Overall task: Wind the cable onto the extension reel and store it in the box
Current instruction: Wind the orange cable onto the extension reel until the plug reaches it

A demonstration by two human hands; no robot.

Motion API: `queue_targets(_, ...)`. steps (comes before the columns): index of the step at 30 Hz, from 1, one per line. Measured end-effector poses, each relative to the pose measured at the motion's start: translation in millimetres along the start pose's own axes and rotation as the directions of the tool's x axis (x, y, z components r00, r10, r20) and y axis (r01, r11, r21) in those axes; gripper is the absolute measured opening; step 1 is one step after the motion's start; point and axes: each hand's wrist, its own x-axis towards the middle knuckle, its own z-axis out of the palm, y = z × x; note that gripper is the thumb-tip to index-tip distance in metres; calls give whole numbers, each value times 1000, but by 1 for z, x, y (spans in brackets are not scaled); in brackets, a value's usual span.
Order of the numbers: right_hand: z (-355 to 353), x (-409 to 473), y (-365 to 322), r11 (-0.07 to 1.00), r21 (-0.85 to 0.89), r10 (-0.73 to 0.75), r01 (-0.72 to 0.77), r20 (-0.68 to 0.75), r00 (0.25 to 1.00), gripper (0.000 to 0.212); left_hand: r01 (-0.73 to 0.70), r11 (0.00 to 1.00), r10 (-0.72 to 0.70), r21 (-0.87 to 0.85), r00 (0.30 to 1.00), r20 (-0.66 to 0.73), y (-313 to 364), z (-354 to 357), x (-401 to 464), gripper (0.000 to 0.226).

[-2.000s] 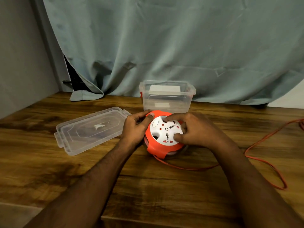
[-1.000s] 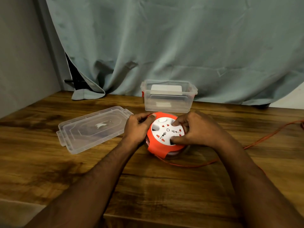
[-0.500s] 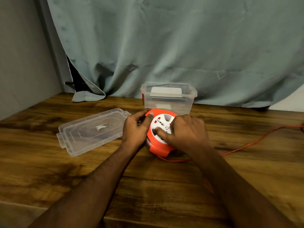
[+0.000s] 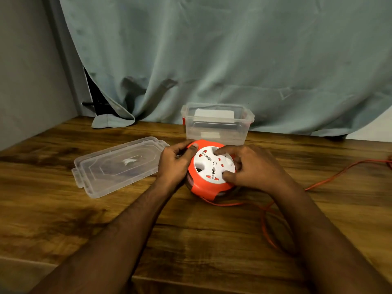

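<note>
**Orange reel steadied and turned, cable not yet fully wound**

Orange plastic forms the housing of the extension reel [image 4: 209, 168], which is set on the wooden bench [image 4: 63, 209] just in front of the clear storage box [image 4: 216, 126]. The housing is gripped at its left rim by the left hand [image 4: 175, 164], thumb on top and fingers curled round the edge, apparently so that the body is kept from spinning. The white socket face [image 4: 213, 164] is held by the right hand [image 4: 252, 168], whose fingertips [image 4: 218, 152] are curled into the recesses of the disc; this grip is judged to serve as the crank by which the spool is turned. The orange cable [image 4: 265, 219] is seen leaving the underside of the reel, looping toward the near right and trailing off to the right edge of the bench, so a good length is left to be drawn in. The box is open and its lid [image 4: 118, 164] is laid flat to the left, ready for storage afterwards.

Compared with half a second ago, the right hand is shifted to the right side of the disc, more of the socket face is uncovered, and the sockets are rotated. The cable slack is looped nearer than before.
</note>
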Motion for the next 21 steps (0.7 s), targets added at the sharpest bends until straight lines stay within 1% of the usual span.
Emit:
queue_targets(3, -1, -1, 3, 1000, -18, 24, -24, -6, 1000, 65, 15, 1000, -15, -1, 1000, -5, -1, 0, 1, 20)
queue_targets(6, 0, -1, 6, 998, -41, 39, -40, -16, 999, 65, 25, 1000, -25, 7, 1000, -5, -4, 0, 3, 28)
queue_targets(9, 4, 2, 6, 995, -72, 63, -67, -58, 996, 63, 34, 999, -33, 6, 999, -8, -5, 0, 3, 27)
queue_targets(11, 7, 4, 2, 993, -93, 68, -75, -72, 995, 64, 20, 1000, -20, 12, 1000, -3, -5, -1, 3, 31)
queue_targets(14, 8, 6, -6, 990, -93, 101, -109, -87, 991, 67, 25, 1000, -25, 6, 1000, 0, -4, -1, 2, 35)
queue_targets(17, 11, 6, -15, 983, -109, 138, -149, -103, 985, 75, 28, 1000, -28, 4, 1000, 13, -2, -1, 1, 45)
queue_targets(21, 18, 7, -27, 972, -123, 179, -200, -168, 969, 76, 2, 1000, -2, 13, 1000, 15, -3, -1, 1, 35)
